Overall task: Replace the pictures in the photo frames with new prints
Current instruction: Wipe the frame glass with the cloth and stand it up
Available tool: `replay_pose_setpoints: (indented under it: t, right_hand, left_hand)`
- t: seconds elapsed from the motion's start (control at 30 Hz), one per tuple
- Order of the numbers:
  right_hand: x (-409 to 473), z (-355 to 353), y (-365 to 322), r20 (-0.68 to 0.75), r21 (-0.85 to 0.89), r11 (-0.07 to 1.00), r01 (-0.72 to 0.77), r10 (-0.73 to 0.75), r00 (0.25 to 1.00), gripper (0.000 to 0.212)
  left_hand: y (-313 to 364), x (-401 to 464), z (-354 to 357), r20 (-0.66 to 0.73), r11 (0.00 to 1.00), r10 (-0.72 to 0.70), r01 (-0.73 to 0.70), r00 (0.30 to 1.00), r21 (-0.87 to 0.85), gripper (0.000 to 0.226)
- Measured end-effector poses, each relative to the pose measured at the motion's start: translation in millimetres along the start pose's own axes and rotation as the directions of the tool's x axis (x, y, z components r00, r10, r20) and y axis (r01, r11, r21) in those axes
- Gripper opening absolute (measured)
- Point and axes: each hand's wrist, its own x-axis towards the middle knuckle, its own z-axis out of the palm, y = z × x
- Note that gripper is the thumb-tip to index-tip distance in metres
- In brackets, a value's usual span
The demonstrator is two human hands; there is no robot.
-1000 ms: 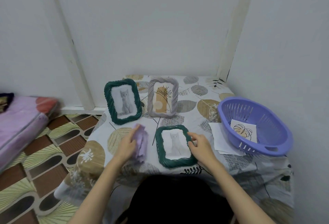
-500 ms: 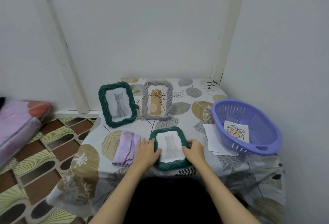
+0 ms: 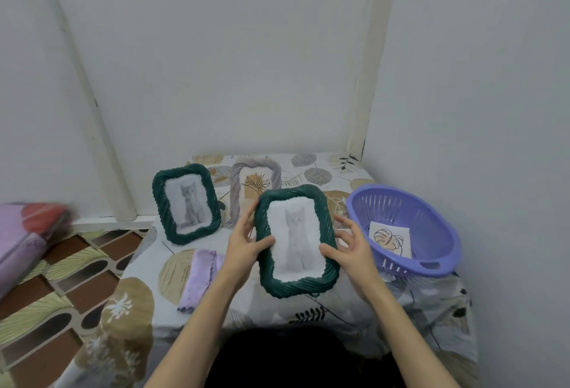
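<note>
Photo frames number three, and by the look of their pictures the job is about a third done. Largest in view, the counter (image 3: 354,310) carries everything under a leaf-print cloth. The purple basket (image 3: 438,264) at its right edge holds a leaf print (image 3: 390,239), probably the next one to go in. The held green frame (image 3: 296,241) is lifted off the counter, facing up, cat picture inside: old picture not yet out. The standing green frame (image 3: 186,202) also shows a cat. The grey frame (image 3: 239,196) behind already shows a leaf drawing, likely finished. A lilac cloth (image 3: 199,279) lies at left. The left hand (image 3: 243,249) grips the held frame's left edge; the right hand (image 3: 351,249) steadies its right edge with its thumb, fingers spread.
</note>
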Motion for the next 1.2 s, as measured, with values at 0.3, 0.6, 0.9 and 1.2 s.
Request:
replay_pose_setpoints:
  t: [0.3, 0.6, 0.9, 1.2]
  right_hand:
    - [27.9, -7.2, -43.2, 0.161, 0.132, 0.991, -0.009, -0.012, 0.987, 0.048]
    - [72.8, -25.0, -47.4, 0.217, 0.081, 0.995, 0.055, -0.071, 0.974, 0.069]
    - [154.2, -57.4, -41.1, 0.291, -0.153, 0.984, 0.087, -0.039, 0.956, 0.088]
    - [211.5, -74.8, 4.2, 0.268, -0.24, 0.971, 0.025, 0.042, 0.962, 0.098]
  left_hand:
    - [27.1, 8.2, 13.5, 0.2, 0.994, 0.106, -0.101, 0.974, -0.034, 0.079]
    - [23.7, 52.4, 23.2, 0.25, 0.995, 0.102, -0.095, 0.963, -0.037, 0.076]
    - [2.2, 141.3, 45.8, 0.254, 0.987, 0.056, -0.093, 0.966, 0.134, 0.079]
    - [-47.6, 204.6, 60.7, 0.209, 0.909, 0.073, -0.151, 0.975, 0.388, 0.092]
